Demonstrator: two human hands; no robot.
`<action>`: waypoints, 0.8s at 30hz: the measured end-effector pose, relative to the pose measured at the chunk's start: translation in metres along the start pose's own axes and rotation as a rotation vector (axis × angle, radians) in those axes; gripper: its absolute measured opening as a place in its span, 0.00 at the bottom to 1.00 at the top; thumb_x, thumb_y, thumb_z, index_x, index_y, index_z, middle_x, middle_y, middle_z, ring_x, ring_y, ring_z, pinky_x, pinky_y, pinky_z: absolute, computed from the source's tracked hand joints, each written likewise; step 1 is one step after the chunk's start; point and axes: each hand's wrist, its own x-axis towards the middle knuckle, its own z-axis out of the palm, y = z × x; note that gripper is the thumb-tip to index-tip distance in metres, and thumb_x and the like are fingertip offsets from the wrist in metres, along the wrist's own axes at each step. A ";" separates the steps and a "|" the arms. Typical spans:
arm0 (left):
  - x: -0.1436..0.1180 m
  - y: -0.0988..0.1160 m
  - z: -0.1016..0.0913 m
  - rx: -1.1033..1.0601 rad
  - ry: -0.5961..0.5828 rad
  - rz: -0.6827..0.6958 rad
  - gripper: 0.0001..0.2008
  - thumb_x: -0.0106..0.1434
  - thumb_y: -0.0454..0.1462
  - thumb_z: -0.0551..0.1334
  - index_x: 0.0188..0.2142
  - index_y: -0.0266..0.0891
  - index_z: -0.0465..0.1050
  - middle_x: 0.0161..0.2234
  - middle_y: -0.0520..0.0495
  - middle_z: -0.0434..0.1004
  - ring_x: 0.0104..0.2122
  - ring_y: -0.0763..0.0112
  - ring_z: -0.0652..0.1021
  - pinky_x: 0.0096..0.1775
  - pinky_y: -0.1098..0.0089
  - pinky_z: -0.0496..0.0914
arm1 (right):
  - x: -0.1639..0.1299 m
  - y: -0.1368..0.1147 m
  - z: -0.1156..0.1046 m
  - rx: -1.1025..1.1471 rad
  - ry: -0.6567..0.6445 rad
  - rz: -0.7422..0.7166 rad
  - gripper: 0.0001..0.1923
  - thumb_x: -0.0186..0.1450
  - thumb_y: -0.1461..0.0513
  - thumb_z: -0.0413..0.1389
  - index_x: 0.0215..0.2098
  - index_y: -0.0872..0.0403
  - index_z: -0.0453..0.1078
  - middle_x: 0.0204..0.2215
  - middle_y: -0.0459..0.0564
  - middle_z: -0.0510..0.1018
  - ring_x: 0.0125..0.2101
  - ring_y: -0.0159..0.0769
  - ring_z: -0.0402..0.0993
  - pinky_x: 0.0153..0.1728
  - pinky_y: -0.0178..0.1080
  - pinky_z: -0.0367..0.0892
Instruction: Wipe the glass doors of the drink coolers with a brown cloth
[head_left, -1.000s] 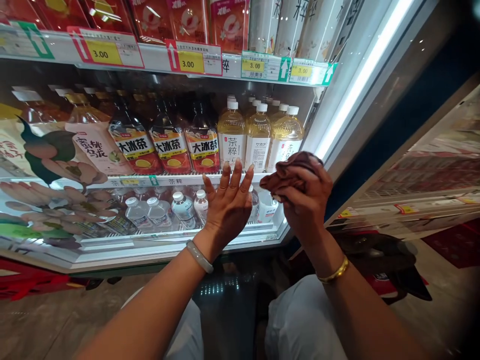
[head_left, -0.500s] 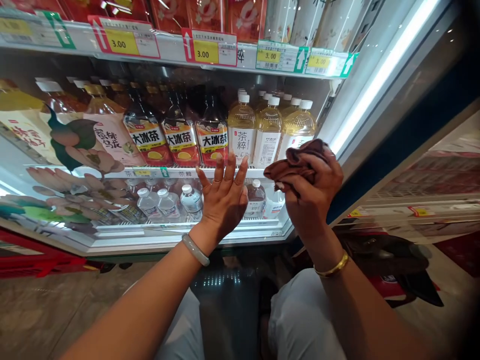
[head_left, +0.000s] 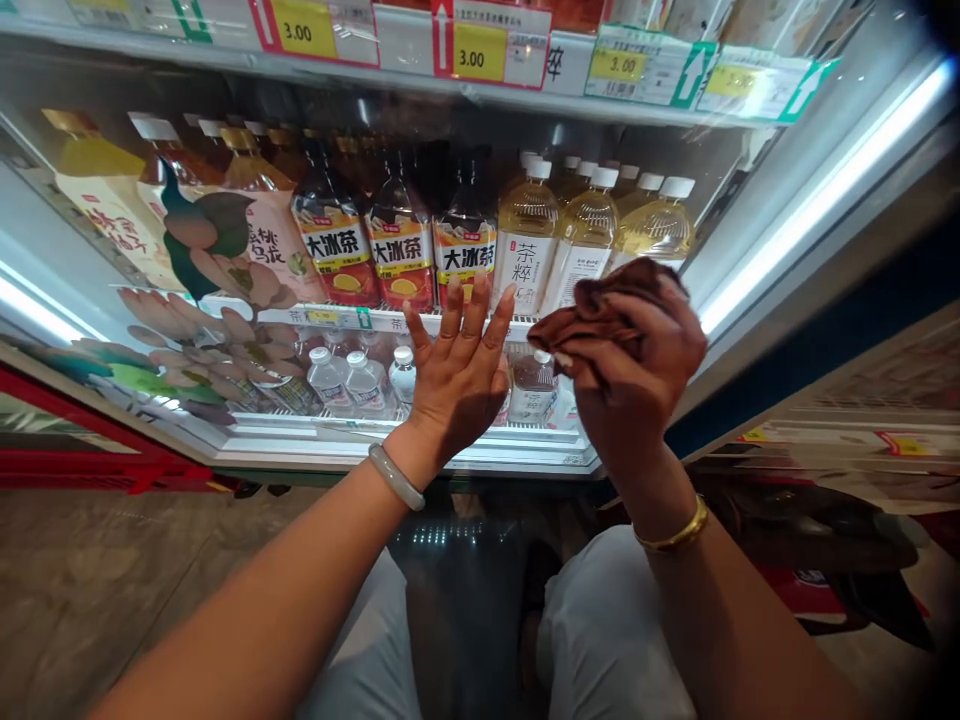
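My left hand (head_left: pixel 461 375) is spread flat with fingers apart in front of the glass door of a lit drinks fridge, seemingly resting on the pane. It holds nothing and wears a pale bangle (head_left: pixel 396 477) at the wrist. My right hand (head_left: pixel 637 385) is closed round a crumpled brown cloth (head_left: pixel 600 325), held up at the right side of the glass; whether the cloth touches the pane I cannot tell. Behind the glass stand dark iced tea bottles (head_left: pixel 401 250) and pale yellow tea bottles (head_left: pixel 529 240), the latter partly hidden by the cloth.
Flower decals (head_left: pixel 217 270) cover the door's left part. Price labels (head_left: pixel 491 50) line the upper shelf edge, and small water bottles (head_left: pixel 367 382) stand on the bottom shelf. A dark blue frame (head_left: pixel 757 370) edges the right side. A dark bag-like item (head_left: pixel 817 530) lies at lower right.
The view has tilted down and shifted, so the shelves appear higher and further right. My right hand and the cloth have moved slightly to the right; my left hand stays spread.
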 end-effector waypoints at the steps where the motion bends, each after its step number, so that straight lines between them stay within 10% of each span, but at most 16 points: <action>1: 0.000 -0.001 -0.002 0.005 -0.003 -0.010 0.41 0.70 0.36 0.57 0.77 0.43 0.39 0.77 0.42 0.41 0.76 0.57 0.39 0.70 0.46 0.19 | 0.002 -0.001 0.002 -0.002 0.041 0.027 0.06 0.68 0.60 0.61 0.34 0.46 0.81 0.54 0.51 0.79 0.66 0.55 0.65 0.63 0.60 0.64; 9: -0.009 -0.019 -0.012 0.033 -0.081 -0.068 0.36 0.72 0.37 0.56 0.76 0.47 0.47 0.77 0.47 0.41 0.76 0.58 0.37 0.70 0.46 0.19 | -0.002 -0.041 0.023 0.001 -0.175 -0.079 0.07 0.68 0.58 0.61 0.31 0.43 0.78 0.51 0.39 0.82 0.62 0.50 0.71 0.64 0.60 0.60; 16: -0.014 -0.031 -0.030 0.062 -0.044 -0.117 0.39 0.71 0.36 0.55 0.77 0.47 0.40 0.78 0.47 0.37 0.76 0.57 0.39 0.72 0.47 0.22 | 0.009 -0.042 0.029 0.057 0.086 0.040 0.06 0.68 0.58 0.62 0.35 0.49 0.81 0.53 0.52 0.79 0.65 0.58 0.65 0.63 0.64 0.62; 24: -0.023 -0.051 -0.030 0.100 -0.041 -0.053 0.42 0.71 0.37 0.54 0.77 0.48 0.34 0.78 0.49 0.33 0.76 0.63 0.36 0.72 0.48 0.23 | 0.006 -0.075 0.046 0.061 -0.200 -0.069 0.11 0.70 0.57 0.57 0.31 0.44 0.78 0.49 0.41 0.82 0.62 0.47 0.70 0.64 0.58 0.59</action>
